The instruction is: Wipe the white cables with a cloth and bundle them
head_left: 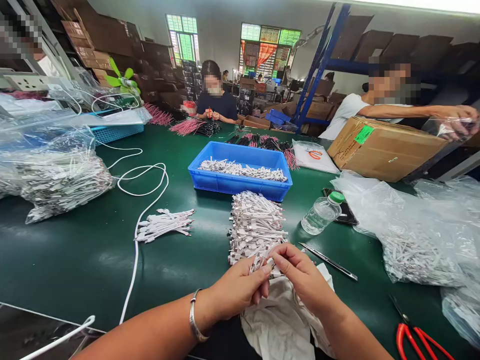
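Observation:
My left hand (240, 286) is closed around a few short white cables (258, 261) with connector ends. My right hand (302, 275) pinches at the tips of those same cables, with its fingertips touching the left ones. Just beyond both hands lies a tall stack of short white USB cables (257, 222). A smaller bunch of white cables (165, 225) rests to the left on the green table (86, 260). Behind the stack stands a blue plastic bin (240, 187) holding many small white pieces. A pale cloth (279, 317) sits under my wrists.
To the right are a water bottle (320, 215), a utility knife (330, 261), red-handled scissors (416, 332) and plastic bags of cables (416, 250). A white cord (137, 260) crosses the left side, near another bag (67, 180). Two co-workers sit opposite, one beside a cardboard box (390, 150).

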`<state>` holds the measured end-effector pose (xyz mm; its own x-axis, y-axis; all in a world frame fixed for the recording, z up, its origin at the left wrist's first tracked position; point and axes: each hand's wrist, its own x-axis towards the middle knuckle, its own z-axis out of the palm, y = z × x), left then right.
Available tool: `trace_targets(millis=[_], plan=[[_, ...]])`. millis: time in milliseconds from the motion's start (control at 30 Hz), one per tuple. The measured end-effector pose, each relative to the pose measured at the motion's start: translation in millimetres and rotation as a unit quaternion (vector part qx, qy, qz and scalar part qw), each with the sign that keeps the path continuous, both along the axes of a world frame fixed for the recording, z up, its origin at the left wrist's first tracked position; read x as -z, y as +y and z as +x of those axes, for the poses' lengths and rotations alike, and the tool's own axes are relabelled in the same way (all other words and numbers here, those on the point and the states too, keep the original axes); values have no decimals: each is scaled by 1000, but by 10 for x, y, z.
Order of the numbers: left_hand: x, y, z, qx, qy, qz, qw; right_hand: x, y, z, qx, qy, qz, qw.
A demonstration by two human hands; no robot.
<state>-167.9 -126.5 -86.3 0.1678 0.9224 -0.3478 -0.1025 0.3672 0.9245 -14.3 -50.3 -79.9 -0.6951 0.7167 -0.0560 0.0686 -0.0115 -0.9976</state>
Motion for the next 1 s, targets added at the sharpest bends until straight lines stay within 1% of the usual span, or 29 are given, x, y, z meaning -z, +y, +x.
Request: trace_targets(millis=[167, 367, 433, 567, 667, 733, 800, 900, 1000], plan=[[-7, -10, -16, 2, 8, -17, 1000, -6, 26, 25, -7, 7, -9, 1000], [-26, -15, -33, 11, 82, 66, 994, 1, 73, 32, -21, 14, -21, 999], [-48, -18, -33, 11, 108, 87, 990, 3, 73, 27, -10, 8, -29, 1000], [-74, -16, -27, 12, 167, 124, 978, 13, 16, -11, 36, -2, -4, 999], [-57, -15, -18, 16, 177, 150, 973, 29, -57, -61, 63, 3, 1, 998], [-40, -16, -12, 20, 168, 152, 974, 40, -95, -88, 67, 11, -5, 998], [-28, -13, -8, 25, 146, 129, 980, 45, -112, -99, 56, 23, -21, 998], [-25, 1, -15, 43, 69, 45, 996, 35, -93, -79, 32, 50, -57, 997], [-23, 12, -35, 63, -4, -29, 998, 17, -45, -27, 1, 55, -70, 996]])
